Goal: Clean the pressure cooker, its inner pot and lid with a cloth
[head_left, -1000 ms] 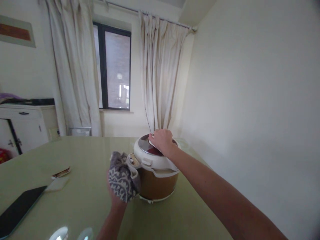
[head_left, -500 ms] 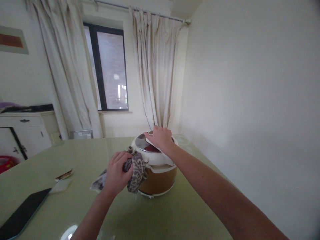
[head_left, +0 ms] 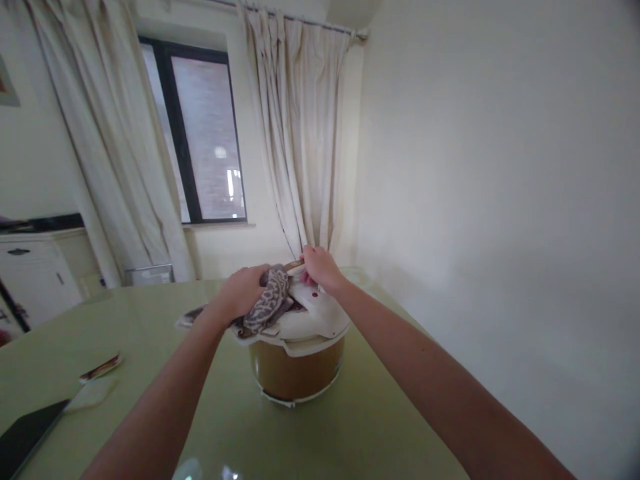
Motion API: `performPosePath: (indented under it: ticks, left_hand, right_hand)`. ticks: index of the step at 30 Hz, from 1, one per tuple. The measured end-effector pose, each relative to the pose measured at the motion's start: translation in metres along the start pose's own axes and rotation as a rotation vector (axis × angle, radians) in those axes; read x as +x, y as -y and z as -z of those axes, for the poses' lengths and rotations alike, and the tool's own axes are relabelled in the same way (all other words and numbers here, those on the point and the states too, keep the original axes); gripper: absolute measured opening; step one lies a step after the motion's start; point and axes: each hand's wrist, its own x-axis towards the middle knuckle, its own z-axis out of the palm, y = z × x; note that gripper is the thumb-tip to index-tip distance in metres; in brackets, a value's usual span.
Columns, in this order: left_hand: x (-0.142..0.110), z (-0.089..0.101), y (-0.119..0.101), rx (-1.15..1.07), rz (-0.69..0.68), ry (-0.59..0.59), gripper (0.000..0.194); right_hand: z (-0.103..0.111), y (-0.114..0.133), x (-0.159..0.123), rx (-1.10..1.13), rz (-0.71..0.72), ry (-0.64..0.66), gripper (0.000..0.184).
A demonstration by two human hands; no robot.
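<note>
Head view: with forearms extended, left hand clasps cloth against cooker, and right hand curls around its handle.

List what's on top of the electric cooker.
A grey patterned cloth, held by the left hand, lies against the white lid of the electric cooker; the right hand is at its top. Lid areas beneath cloth and hands are hidden.

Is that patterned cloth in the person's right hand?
No, the cloth is in the left hand, while the right hand is at the top of the cooker.
</note>
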Motion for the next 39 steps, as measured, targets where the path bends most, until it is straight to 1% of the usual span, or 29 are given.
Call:
performPosePath:
  ticks: [2,4,6,8,10,12,15,17,18,20,22,24,26,28,29,30,31,32,34,36,37,39]
  left_hand:
    - [-0.019,-0.002,-0.016,0.068,-0.032,-0.032,0.024]
    - [-0.043,-0.008,-0.038,0.043,-0.116,-0.044,0.029]
    - [-0.065,-0.017,-0.061,0.053,-0.216,-0.076,0.036]
    - [-0.077,-0.026,-0.078,0.127,-0.241,-0.143,0.040]
    - [-0.076,-0.033,-0.088,0.172,-0.266,-0.169,0.042]
    - [-0.065,-0.036,-0.094,0.169,-0.279,-0.157,0.039]
    - [-0.042,-0.033,-0.104,0.154,-0.204,-0.146,0.024]
    - [-0.031,-0.031,-0.117,0.190,-0.150,-0.147,0.022]
    - [-0.030,-0.031,-0.124,0.225,-0.148,-0.146,0.024]
    - [-0.034,-0.034,-0.137,0.319,-0.193,-0.143,0.030]
    - [-0.046,-0.041,-0.142,0.396,-0.281,-0.146,0.032]
    - [-0.063,-0.049,-0.137,0.408,-0.392,-0.172,0.032]
    - [-0.078,-0.055,-0.122,0.367,-0.506,-0.207,0.033]
    - [-0.090,-0.056,-0.104,0.319,-0.610,-0.207,0.034]
    - [-0.094,-0.054,-0.096,0.302,-0.638,-0.196,0.034]
    - [-0.096,-0.051,-0.089,0.289,-0.637,-0.184,0.033]
    - [-0.096,-0.046,-0.085,0.279,-0.603,-0.178,0.033]
    - [-0.093,-0.040,-0.083,0.270,-0.536,-0.176,0.034]
    - [-0.082,-0.027,-0.079,0.240,-0.353,-0.154,0.032]
    - [-0.064,-0.013,-0.072,0.188,-0.184,-0.084,0.027]
    - [-0.053,-0.007,-0.064,0.156,-0.116,-0.043,0.023]
    - [-0.031,0.001,-0.039,0.122,0.022,0.007,0.021]
  right_hand:
    - [-0.001,-0.003,0.003,0.194,-0.013,0.020,0.061]
    - [-0.003,-0.006,0.006,0.337,-0.038,0.030,0.059]
    - [-0.005,-0.007,0.008,0.443,-0.062,0.049,0.057]
    - [-0.006,-0.009,0.008,0.512,-0.076,0.078,0.055]
    - [-0.005,-0.011,0.008,0.548,-0.078,0.112,0.053]
    - [0.000,-0.014,0.008,0.552,-0.072,0.147,0.053]
    - [0.013,-0.018,0.013,0.475,-0.057,0.184,0.055]
    - [0.024,-0.018,0.020,0.375,-0.039,0.201,0.053]
    - [0.029,-0.015,0.024,0.323,-0.029,0.207,0.052]
    - [0.034,-0.005,0.031,0.237,-0.002,0.207,0.048]
    - [0.029,0.009,0.035,0.054,0.084,0.184,0.051]
    - [0.016,0.022,0.035,-0.225,0.211,0.152,0.059]
    - [0.000,0.030,0.034,-0.439,0.307,0.125,0.063]
    - [-0.013,0.030,0.032,-0.489,0.334,0.120,0.058]
    - [-0.017,0.029,0.031,-0.485,0.341,0.118,0.056]
    - [-0.020,0.026,0.031,-0.474,0.347,0.118,0.055]
    - [-0.020,0.023,0.031,-0.459,0.355,0.112,0.055]
    - [-0.020,0.019,0.031,-0.440,0.362,0.102,0.056]
    - [-0.017,0.015,0.032,-0.397,0.362,0.086,0.055]
    - [-0.014,0.013,0.032,-0.364,0.349,0.095,0.053]
    - [-0.013,0.012,0.032,-0.352,0.349,0.096,0.053]
    - [-0.013,0.011,0.031,-0.333,0.361,0.071,0.051]
